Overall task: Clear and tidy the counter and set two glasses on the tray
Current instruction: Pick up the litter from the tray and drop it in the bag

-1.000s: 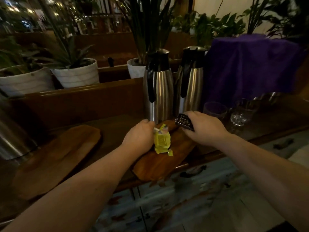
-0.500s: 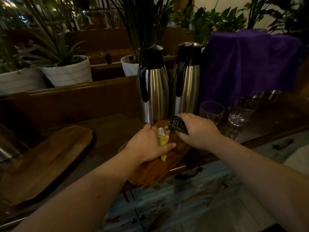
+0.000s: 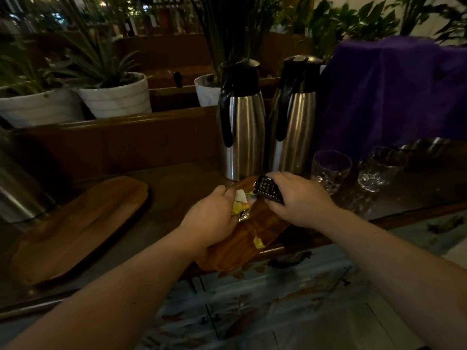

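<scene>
The counter (image 3: 177,183) was mid-clearing. The tray (image 3: 242,251) overhung its front edge; both glasses (image 3: 331,170) stood near the back edge, not yet on it. The right hand (image 3: 300,200) gripped a remote (image 3: 267,189), the left hand (image 3: 214,218) clutched wrappers (image 3: 240,207); a scrap (image 3: 259,242) needed collecting. Dim light hid detail.

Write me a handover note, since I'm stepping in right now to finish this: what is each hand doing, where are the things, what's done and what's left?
Left hand: closed on the crumpled yellow wrapper, over the middle wooden tray.
Right hand: holding a small dark keypad device above the same tray.
One yellow scrap lies on that tray.
Two glasses stand on the counter, right of the flasks, off any tray.
A second wooden tray sits at left.
Left: bin the wrapper and scrap, stow the device, set both glasses on the tray.
</scene>
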